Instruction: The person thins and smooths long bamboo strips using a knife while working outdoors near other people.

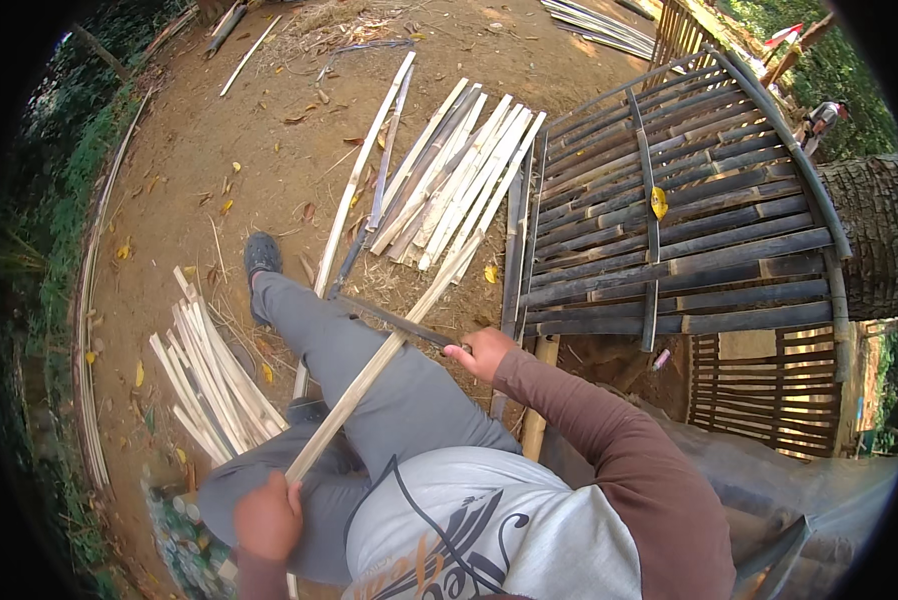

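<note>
My left hand (268, 516), low at the left by my knee, is closed around the near end of a long pale bamboo strip (352, 397). The strip slants up and to the right across my grey-trousered thigh, its far end over a pile of similar strips. In my right hand (488, 353) is the handle of a long dark-bladed knife (372, 311). Its blade points left and crosses the strip just above my thigh. Whether the edge cuts into the strip cannot be made out. My fist hides most of the handle.
A bundle of split bamboo strips (459, 175) lies ahead on the dirt, another pile (214, 375) at the left. To the right stands a slatted bamboo platform (709, 235) with a yellow leaf (659, 203) on it. Beyond it is a tree trunk (874, 240).
</note>
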`<state>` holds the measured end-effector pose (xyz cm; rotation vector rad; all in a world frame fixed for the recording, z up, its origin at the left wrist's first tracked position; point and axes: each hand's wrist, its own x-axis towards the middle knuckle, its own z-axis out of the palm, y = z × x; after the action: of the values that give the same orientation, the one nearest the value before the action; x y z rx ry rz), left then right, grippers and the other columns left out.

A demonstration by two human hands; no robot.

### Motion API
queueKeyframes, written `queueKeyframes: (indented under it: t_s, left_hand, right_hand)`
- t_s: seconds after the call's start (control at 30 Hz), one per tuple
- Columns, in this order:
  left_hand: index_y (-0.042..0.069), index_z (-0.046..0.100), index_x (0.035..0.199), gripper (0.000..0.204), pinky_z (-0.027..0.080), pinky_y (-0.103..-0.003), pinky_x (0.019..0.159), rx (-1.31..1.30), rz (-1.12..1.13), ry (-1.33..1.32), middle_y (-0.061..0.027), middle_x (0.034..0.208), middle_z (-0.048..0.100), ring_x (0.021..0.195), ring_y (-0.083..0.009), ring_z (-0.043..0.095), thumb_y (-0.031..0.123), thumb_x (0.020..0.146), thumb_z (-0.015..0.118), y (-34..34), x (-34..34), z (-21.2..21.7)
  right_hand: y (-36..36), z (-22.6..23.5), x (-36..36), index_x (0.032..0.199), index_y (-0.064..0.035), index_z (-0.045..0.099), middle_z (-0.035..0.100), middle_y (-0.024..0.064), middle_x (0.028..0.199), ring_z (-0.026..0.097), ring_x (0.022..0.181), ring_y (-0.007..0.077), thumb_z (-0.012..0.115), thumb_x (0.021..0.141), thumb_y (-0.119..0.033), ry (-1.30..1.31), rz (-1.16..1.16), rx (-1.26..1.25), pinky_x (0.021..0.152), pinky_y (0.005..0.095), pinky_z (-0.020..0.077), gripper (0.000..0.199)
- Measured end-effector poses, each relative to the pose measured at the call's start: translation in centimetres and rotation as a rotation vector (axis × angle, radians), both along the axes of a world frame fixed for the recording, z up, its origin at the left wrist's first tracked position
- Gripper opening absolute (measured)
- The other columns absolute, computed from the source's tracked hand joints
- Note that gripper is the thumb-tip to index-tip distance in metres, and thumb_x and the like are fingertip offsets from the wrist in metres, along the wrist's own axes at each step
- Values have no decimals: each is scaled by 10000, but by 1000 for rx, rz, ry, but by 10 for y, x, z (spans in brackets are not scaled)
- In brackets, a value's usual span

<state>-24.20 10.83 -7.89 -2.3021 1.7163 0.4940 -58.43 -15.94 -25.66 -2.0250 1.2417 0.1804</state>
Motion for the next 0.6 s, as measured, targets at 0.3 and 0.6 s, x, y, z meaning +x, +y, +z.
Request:
queueKeyframes:
  t_s: [0.3, 0.6]
  left_hand:
    - [57, 600, 869, 276, 490, -556, 613, -16, -43, 19, -196, 690, 641, 676, -432, 644, 308, 964, 667, -2, 12, -5]
    - [11, 633, 844, 314, 480, -534, 646, 22, 25, 288, -226, 743, 647, 733, -461, 633, 303, 949, 683, -8, 37, 15]
  right_hand:
    - [-60, -84, -23, 1018, 1, 760, 725, 286, 988, 687, 986, 459, 434, 1029, -667, -40, -465, -55, 880, 525, 517, 744]
    - [-126, -194, -134, 1307, 70, 659, 623, 285, 1397, 611, 1294, 400, 472, 1018, -656, -106, -1384, 353, 1050, 471, 470, 803]
